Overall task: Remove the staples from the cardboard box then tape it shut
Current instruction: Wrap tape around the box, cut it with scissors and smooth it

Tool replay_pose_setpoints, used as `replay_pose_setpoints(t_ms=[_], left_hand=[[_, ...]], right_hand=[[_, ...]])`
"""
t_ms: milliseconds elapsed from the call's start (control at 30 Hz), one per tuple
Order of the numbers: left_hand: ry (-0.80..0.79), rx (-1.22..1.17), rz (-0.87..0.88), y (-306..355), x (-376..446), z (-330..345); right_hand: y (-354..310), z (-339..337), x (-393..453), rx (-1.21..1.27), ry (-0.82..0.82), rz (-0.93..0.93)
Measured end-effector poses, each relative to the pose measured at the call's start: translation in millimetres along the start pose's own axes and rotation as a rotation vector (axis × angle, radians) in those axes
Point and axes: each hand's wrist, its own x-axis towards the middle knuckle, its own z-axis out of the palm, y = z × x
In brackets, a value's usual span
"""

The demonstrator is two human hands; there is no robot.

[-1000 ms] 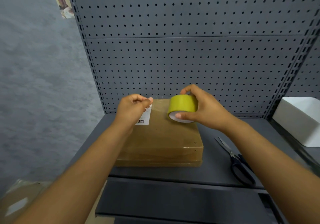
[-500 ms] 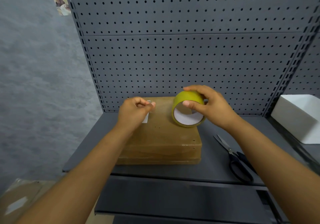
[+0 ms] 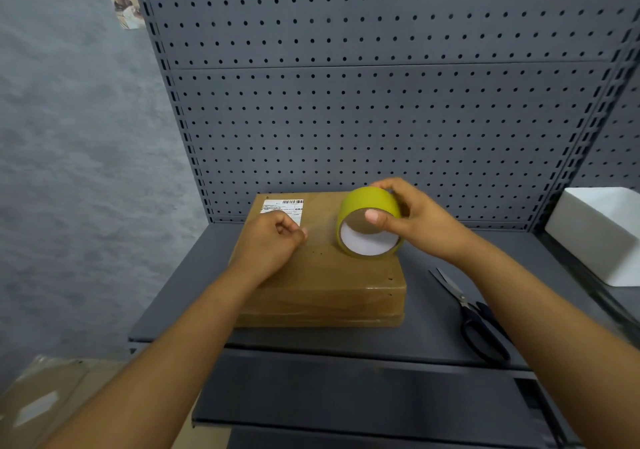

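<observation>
A flat brown cardboard box [image 3: 346, 282] with a white shipping label [image 3: 282, 206] lies on the grey shelf [image 3: 194, 296]. My right hand [image 3: 422, 220] grips a yellow-green tape roll [image 3: 367, 200], thumb inside the core, and holds it tilted against the box's top right part. My left hand [image 3: 270, 244] rests on the box top just left of the roll, thumb and forefinger pinched together as on the tape's loose end. The strip itself is too thin to make out. Small holes dot the box top.
Black-handled scissors [image 3: 478, 324] lie on the shelf to the right of the box. A white box [image 3: 602, 230] stands at the far right. A grey pegboard [image 3: 346, 119] rises behind. More cardboard [image 3: 41, 403] lies on the floor, bottom left.
My right hand tipped the roll so its open core faces me and lowered it onto the box top. My left hand, still pinched, dropped down and toward me, uncovering the label.
</observation>
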Motion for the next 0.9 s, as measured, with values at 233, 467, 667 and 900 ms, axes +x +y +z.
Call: replay_pose_setpoints(t_ms=[233,467,667,900], left_hand=[[-0.011,-0.04,-0.025,0.1,1.8,-2.0],[-0.016,-0.016,-0.013,-4.6,2.1,2.5],[-0.028,0.052,0.037,-7.8,-0.7,3.2],[-0.032,0.071,0.084,-12.1,-4.1,3.9]], right_hand=[[25.1,-7.1,-12.3,0.209,-0.034,0.05],[17.0,-2.5,-10.2,0.125,0.039,-0.042],[7.0,1.7,-3.6,-0.125,0.01,-0.086],[5.7,-1.6,0.0,-0.235,0.004,-0.117]])
